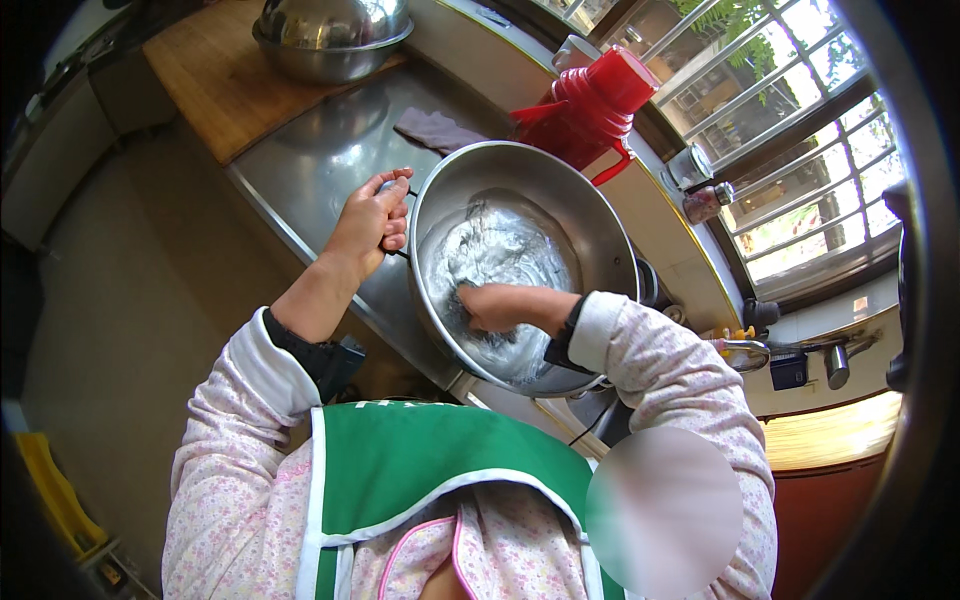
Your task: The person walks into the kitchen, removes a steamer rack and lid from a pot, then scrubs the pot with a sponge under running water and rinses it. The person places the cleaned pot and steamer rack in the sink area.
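Observation:
A large steel pot [607,217] with two side handles stands tilted at the edge of the steel counter, with swirling water [517,247] in it. My left hand [377,214] grips the pot's left handle, fingers curled round it. Inside the pot, my right hand [491,306] reaches down to the water near the lower left of the bottom; its fingertips are at a dark, blurred thing, perhaps a scrubber, that I cannot make out clearly. A grey cloth [439,131] lies on the counter just behind the pot.
Behind the pot stands a red thermos flask [581,112]. Steel bowls [334,56] sit on a wooden board [202,67] at the upper left. Glass jars [705,202] line the sill by the barred window. A faucet [742,349] is at the right.

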Available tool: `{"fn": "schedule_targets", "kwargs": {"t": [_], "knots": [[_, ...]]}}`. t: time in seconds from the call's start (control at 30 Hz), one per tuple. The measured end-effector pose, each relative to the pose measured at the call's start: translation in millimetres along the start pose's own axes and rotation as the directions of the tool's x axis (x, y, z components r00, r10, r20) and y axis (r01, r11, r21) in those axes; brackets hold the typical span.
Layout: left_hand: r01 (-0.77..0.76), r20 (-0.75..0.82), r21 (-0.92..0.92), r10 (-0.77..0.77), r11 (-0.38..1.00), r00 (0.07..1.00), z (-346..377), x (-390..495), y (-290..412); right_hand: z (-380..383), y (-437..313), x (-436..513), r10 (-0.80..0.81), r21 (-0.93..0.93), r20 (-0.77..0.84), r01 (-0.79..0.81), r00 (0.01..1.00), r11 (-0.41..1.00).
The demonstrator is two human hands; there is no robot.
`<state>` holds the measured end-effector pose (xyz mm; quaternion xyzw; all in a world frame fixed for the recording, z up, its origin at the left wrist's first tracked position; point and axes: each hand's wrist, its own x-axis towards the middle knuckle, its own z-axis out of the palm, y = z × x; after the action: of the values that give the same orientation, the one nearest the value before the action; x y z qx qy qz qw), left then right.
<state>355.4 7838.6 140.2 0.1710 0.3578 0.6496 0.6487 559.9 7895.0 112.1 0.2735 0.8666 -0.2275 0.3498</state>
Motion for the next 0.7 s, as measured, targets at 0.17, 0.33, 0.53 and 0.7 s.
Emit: {"fn": "schedule_targets", "kwargs": {"t": [0.17,0.33,0.53,0.7], "knots": [[0.045,0.050,0.038,-0.047,0.998,0.998,-2.0,-0.8,4.4,8.8,58.0,-22.3,0.131,-0.135,0.126,-0.114,0.983,0.984],[0.073,0.073,0.066,-0.078,0.995,0.994,-2.3,1.1,8.0,-7.4,122.7,-19.8,0.293,-0.104,-0.114,-0.305,0.949,0.947],[0.090,0.054,0.070,-0.094,0.993,0.994,-0.5,2.1,8.9,-38.9,153.7,11.5,0.152,-0.120,-0.310,-0.197,0.938,0.973],[0.055,0.051,0.049,-0.057,0.997,0.997,0.4,-0.8,6.4,-59.2,117.2,54.3,0.127,-0.044,-0.411,-0.159,0.903,0.986]]}}
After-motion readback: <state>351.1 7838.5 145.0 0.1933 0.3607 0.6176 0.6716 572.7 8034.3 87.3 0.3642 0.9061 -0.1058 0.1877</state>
